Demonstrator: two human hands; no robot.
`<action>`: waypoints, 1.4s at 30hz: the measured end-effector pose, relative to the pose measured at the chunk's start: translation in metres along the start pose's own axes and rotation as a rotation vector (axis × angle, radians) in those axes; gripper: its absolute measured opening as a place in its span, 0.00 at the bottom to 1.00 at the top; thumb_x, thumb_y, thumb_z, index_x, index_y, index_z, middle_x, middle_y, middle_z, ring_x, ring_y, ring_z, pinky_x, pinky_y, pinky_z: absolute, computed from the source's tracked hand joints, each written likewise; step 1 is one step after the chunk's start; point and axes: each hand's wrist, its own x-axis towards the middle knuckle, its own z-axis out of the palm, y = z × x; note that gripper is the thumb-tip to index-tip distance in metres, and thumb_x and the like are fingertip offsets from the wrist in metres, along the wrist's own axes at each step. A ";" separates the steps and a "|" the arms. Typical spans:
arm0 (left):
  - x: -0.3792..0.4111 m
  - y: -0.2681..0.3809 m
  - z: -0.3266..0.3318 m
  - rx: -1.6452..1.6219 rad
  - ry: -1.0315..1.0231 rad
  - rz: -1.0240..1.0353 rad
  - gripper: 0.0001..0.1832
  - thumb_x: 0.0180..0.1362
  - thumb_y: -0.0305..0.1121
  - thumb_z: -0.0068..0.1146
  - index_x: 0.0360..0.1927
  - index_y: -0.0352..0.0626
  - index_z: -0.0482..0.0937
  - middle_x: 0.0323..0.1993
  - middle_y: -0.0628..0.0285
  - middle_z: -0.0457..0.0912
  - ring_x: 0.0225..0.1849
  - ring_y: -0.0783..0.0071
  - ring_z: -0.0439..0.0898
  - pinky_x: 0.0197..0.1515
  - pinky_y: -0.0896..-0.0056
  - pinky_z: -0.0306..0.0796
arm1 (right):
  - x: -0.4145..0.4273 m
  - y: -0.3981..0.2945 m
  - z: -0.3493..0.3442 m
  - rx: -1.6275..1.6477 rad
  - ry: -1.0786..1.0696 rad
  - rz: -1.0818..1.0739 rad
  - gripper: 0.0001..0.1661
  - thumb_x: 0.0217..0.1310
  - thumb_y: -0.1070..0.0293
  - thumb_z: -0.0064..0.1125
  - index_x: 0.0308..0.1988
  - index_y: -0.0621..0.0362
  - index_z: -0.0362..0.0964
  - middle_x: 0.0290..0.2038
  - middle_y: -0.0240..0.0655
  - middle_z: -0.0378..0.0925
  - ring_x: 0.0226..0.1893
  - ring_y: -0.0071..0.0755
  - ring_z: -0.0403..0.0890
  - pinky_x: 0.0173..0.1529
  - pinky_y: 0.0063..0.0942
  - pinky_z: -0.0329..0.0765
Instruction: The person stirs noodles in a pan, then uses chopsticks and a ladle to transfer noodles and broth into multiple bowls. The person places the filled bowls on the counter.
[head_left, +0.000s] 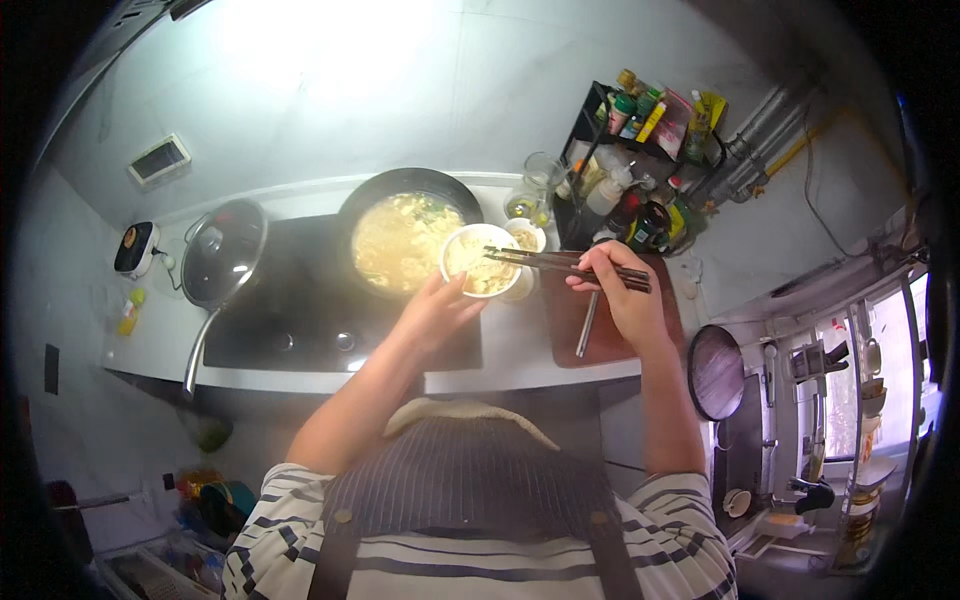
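Note:
My left hand (439, 313) holds a white bowl (480, 260) by its rim and side, over the right edge of a dark wok (409, 232). Pale yellow food with green bits fills part of the bowl. Cloudy soup with egg-like pieces and some greens lies in the wok. With my right hand (622, 289) I grip dark chopsticks (555, 264), whose tips reach into the bowl. A smaller white bowl (526, 235) with food stands just behind the held one. Below my right hand, a knife-like metal tool (589, 326) lies on a reddish-brown cutting board (615, 330).
A glass lid (223, 251) with a long-handled pan under or beside it sits left of the black cooktop (300, 300). Glass jars (525, 202) and a black rack (592, 139) crowded with bottles and packets stand at the back right. A round board (716, 373) is at the right.

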 end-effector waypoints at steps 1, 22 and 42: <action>-0.002 -0.013 0.006 -0.005 0.006 0.011 0.25 0.61 0.33 0.51 0.61 0.46 0.58 0.55 0.56 0.68 0.56 0.57 0.71 0.56 0.61 0.71 | -0.008 0.006 -0.013 0.013 0.020 -0.035 0.11 0.67 0.69 0.46 0.35 0.66 0.70 0.32 0.35 0.74 0.31 0.28 0.81 0.38 0.23 0.80; 0.023 -0.210 -0.025 0.208 0.345 0.129 0.24 0.61 0.27 0.48 0.61 0.48 0.58 0.55 0.55 0.69 0.50 0.53 0.75 0.51 0.62 0.75 | -0.137 0.127 -0.101 -0.349 -0.195 -0.290 0.07 0.59 0.70 0.56 0.38 0.59 0.72 0.39 0.41 0.74 0.38 0.45 0.77 0.40 0.29 0.74; 0.261 -0.240 0.015 0.155 0.058 -0.182 0.27 0.58 0.17 0.39 0.60 0.55 0.57 0.55 0.55 0.68 0.55 0.55 0.72 0.54 0.53 0.73 | -0.201 0.103 -0.153 0.014 0.832 0.015 0.16 0.68 0.71 0.41 0.31 0.71 0.71 0.38 0.43 0.73 0.34 0.35 0.81 0.44 0.28 0.78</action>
